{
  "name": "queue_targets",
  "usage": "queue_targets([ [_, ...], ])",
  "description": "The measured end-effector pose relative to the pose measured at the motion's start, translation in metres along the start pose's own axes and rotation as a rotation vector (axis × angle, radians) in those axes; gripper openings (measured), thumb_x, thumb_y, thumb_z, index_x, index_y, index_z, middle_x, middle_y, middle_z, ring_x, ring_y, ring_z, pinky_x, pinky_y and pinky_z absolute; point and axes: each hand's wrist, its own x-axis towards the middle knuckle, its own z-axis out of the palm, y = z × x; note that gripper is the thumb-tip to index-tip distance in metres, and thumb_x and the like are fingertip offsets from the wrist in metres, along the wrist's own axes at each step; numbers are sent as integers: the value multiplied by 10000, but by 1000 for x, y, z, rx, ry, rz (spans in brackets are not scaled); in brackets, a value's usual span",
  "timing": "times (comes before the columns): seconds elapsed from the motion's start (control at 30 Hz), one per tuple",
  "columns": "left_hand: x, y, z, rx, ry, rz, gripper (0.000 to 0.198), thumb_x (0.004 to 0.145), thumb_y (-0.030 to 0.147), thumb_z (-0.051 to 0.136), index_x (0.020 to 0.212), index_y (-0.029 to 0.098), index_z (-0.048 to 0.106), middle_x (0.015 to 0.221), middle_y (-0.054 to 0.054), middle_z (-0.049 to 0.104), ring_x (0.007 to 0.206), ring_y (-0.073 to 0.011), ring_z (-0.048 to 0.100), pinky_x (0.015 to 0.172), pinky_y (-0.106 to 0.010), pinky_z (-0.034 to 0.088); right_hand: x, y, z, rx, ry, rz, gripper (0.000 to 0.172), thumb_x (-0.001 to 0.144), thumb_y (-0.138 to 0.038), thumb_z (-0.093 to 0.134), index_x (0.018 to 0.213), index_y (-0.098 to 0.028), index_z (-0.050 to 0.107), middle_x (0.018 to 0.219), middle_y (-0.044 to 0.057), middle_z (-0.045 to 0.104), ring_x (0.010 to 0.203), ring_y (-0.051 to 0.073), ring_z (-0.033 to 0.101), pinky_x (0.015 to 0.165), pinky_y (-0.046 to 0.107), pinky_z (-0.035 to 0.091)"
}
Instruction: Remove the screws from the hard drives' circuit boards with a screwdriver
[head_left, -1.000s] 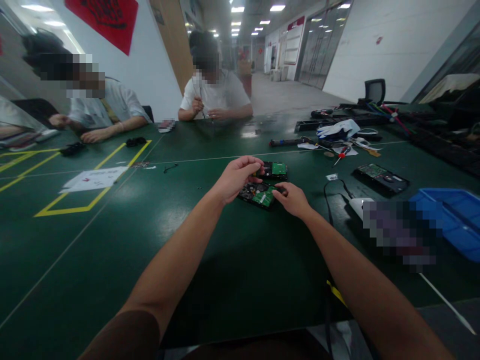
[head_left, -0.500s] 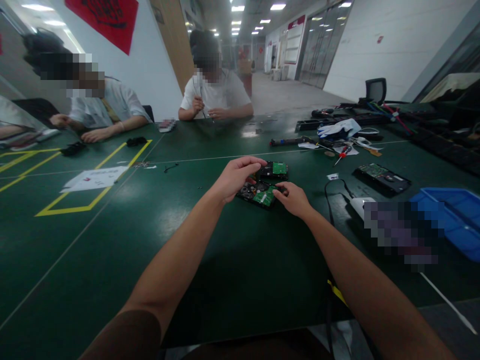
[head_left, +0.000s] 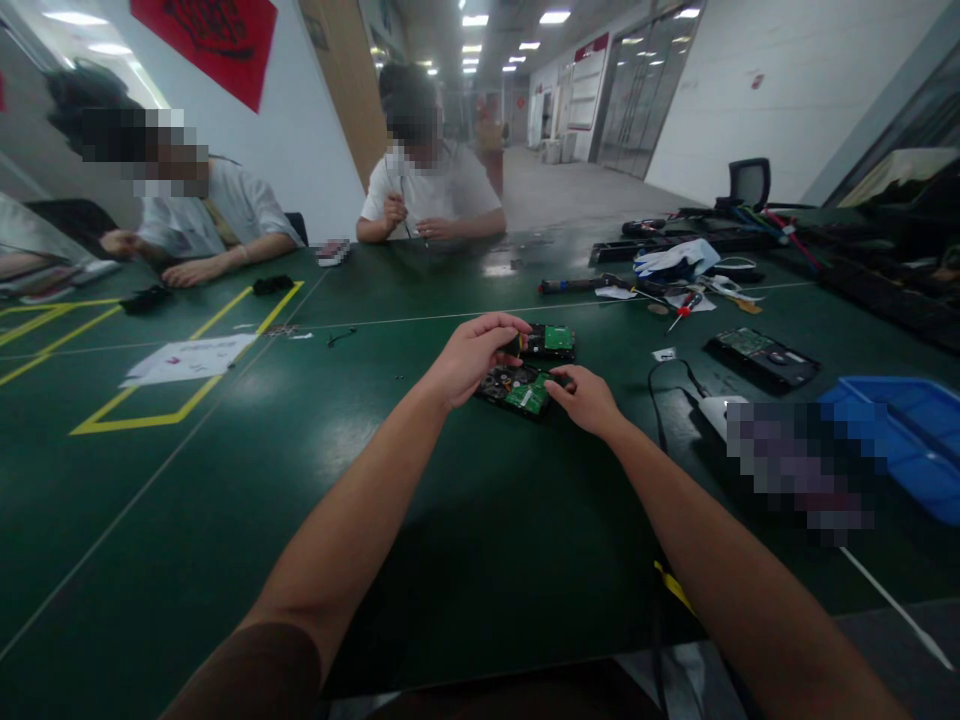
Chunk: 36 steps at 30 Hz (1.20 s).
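Observation:
A hard drive (head_left: pixel 529 392) with its green circuit board facing up lies on the green table in front of me. Over its left part my left hand (head_left: pixel 480 358) is closed around a short screwdriver (head_left: pixel 515 346); a dark and yellow bit of the handle shows between the fingers, and the tip is hard to make out. My right hand (head_left: pixel 585 398) grips the drive's right edge between thumb and fingers. Just behind lies a second hard drive (head_left: pixel 559 341), also board side up, partly covered by my left fingers.
Another hard drive (head_left: pixel 763 360) lies to the right, near a blue bin (head_left: pixel 911 430) and a white device with a black cable (head_left: pixel 654 400). Farther back are a red screwdriver (head_left: pixel 682 312), gloves (head_left: pixel 679 258) and a black tool (head_left: pixel 574 286). Co-workers sit across the table (head_left: pixel 360 470).
My left hand has turned slightly, and more of the screwdriver handle shows between its fingers. My right hand and the drives stay practically where they were.

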Motion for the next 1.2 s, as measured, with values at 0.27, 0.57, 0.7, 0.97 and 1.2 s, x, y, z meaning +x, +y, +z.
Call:
queue_targets([
  [0.27, 1, -3, 0, 27, -5, 27, 122, 876, 264, 680, 937, 174, 737, 940, -68, 679, 870, -151, 620, 692, -259, 515, 0, 0, 0, 5, -6, 4, 370, 937, -427, 623, 1208, -181, 676, 1122, 101, 705, 799, 177, 637, 745, 330, 488],
  [0.57, -1, 0, -3, 203, 56, 42, 184, 874, 320, 688, 976, 192, 774, 1089, -78, 720, 902, -162, 614, 660, -249, 474, -1, -3, -2, -1, -9, 9, 363, 942, -432, 616, 1207, -191, 680, 1128, 98, 706, 803, 182, 643, 741, 335, 498],
  [0.7, -2, 2, -3, 208, 28, 32, 195, 883, 312, 672, 1008, 195, 766, 1067, -73, 716, 881, -155, 614, 662, -245, 475, -1, -2, -2, 4, -9, 9, 358, 942, -430, 619, 1205, -195, 680, 1145, 101, 703, 813, 185, 648, 759, 340, 504],
  [0.97, -4, 5, 0, 142, 10, 16, 171, 878, 251, 657, 1031, 186, 699, 942, -63, 696, 873, -160, 629, 653, -249, 473, 0, -1, -1, 6, -2, 13, 349, 934, -421, 630, 1199, -200, 686, 1124, 93, 708, 800, 176, 647, 769, 327, 499],
  [1.2, -2, 4, 2, 10, 82, -51, 80, 857, 190, 617, 934, 181, 596, 944, -89, 723, 935, -204, 687, 624, -258, 486, -1, -2, -1, 4, -10, 22, 363, 938, -432, 623, 1203, -192, 683, 1143, 99, 705, 810, 179, 650, 745, 330, 499],
])
